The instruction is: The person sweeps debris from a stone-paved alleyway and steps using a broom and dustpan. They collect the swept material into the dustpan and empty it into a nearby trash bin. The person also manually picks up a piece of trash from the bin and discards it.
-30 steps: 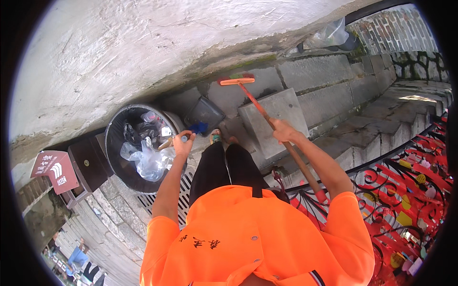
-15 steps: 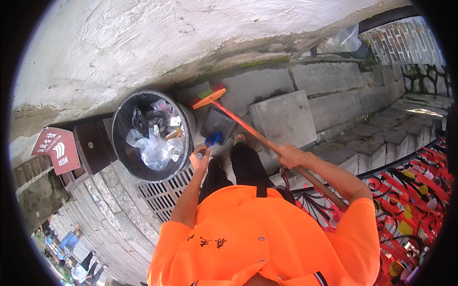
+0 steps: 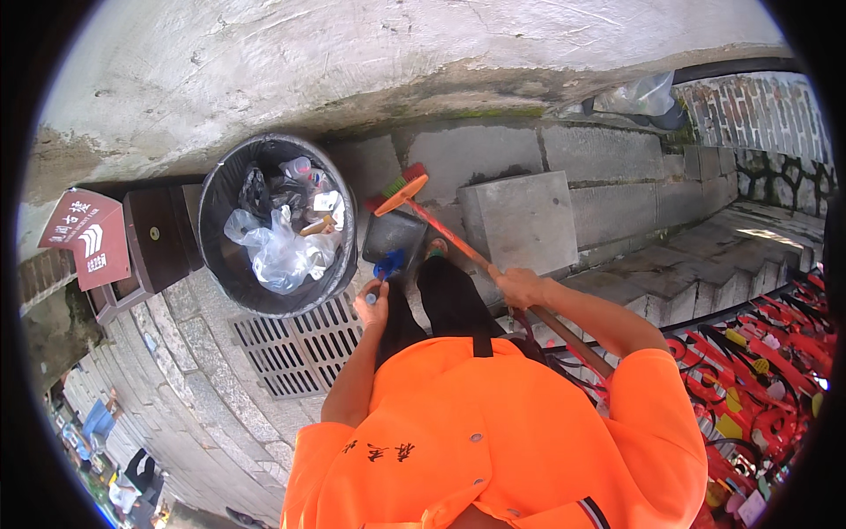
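My right hand (image 3: 522, 287) is wrapped round the orange-red handle of a broom (image 3: 454, 236). The broom's orange head, with green and red bristles, hangs over the far edge of a black dustpan (image 3: 397, 236). In my left hand (image 3: 370, 309) is the upright dustpan handle; its grey end sticks out of my fist, and its blue lower part shows beyond. The pan sits low in front of my feet. To the left stands a round trash bin (image 3: 345, 278) lined with a black bag, holding clear and black plastic bags, a cup and paper scraps.
A rough white wall (image 3: 370, 70) runs along the far side. A raised stone slab (image 3: 520, 220) lies right of the broom, with steps (image 3: 687, 273) and a railing hung with red ribbons (image 3: 749, 379) beyond. Left are a brown box (image 3: 159, 238), drain grate (image 3: 295, 348) and distant people.
The view has shifted slightly, so the bin and drain grate sit further left. The broom head has moved a little right relative to the dustpan. Both hands keep their holds.
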Action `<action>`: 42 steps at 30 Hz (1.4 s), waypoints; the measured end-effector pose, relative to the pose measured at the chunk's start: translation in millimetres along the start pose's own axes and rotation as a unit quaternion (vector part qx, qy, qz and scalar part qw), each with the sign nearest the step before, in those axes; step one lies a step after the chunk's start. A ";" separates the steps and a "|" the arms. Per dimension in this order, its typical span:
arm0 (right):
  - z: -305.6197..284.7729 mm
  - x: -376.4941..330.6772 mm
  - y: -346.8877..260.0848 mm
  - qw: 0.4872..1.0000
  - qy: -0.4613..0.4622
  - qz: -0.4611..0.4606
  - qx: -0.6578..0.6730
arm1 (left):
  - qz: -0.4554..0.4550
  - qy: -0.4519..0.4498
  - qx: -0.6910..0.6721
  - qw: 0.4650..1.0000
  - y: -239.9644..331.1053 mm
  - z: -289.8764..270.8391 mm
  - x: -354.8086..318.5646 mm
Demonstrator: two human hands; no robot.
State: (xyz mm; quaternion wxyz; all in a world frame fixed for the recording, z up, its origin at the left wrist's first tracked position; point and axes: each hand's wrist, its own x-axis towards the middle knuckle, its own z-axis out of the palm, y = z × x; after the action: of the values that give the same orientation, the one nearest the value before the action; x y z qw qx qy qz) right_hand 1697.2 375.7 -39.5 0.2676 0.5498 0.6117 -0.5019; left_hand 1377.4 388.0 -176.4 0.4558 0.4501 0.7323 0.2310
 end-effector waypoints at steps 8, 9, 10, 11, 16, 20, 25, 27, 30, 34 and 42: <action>-49.5 -59.6 24.6 0.987 0.062 -0.008 0.150 | 0.049 -0.074 0.055 0.995 -11.6 -6.7 -7.1; -53.7 -46.5 31.4 0.987 0.079 0.007 0.142 | 0.054 -0.065 0.043 0.996 -14.5 -7.9 -8.6; -55.1 -29.0 38.1 0.981 0.100 0.013 0.165 | 0.060 -0.057 0.033 0.996 -19.4 -9.0 -9.3; -53.4 -8.6 44.7 0.974 0.122 0.020 0.188 | 0.066 -0.051 0.023 0.996 -22.7 -10.5 -10.4; 32.6 24.2 14.7 0.981 0.112 0.028 0.155 | 0.036 -0.034 0.040 0.998 -12.9 -6.9 -14.2; 104.3 -16.1 43.2 0.967 0.095 -0.116 0.208 | 0.057 -0.054 0.067 0.995 -9.6 -4.1 -19.4; 50.7 -122.1 35.7 0.852 -0.031 0.030 0.522 | 0.114 -0.101 0.039 0.988 -22.7 -6.9 -13.4; 50.2 -126.7 39.6 0.842 0.027 0.014 0.538 | 0.137 -0.108 0.038 0.984 -5.4 -10.1 -12.1; 46.8 -116.2 56.2 0.872 0.121 -0.015 0.475 | 0.144 -0.140 0.045 0.979 29.9 -16.9 -7.9; 14.0 -140.9 53.5 0.920 0.196 0.046 0.337 | 0.120 -0.149 0.028 0.981 65.9 -32.2 -11.4; 54.0 -152.3 97.2 0.896 0.273 0.117 0.330 | 0.222 -0.192 0.047 0.955 157.5 -48.6 -25.3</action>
State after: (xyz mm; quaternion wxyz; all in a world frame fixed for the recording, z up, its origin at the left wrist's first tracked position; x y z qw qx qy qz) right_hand 1815.0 254.6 44.3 -0.0493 0.7895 0.3913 -0.4702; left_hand 1410.0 446.4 -23.6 0.5031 0.6583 0.5226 0.2011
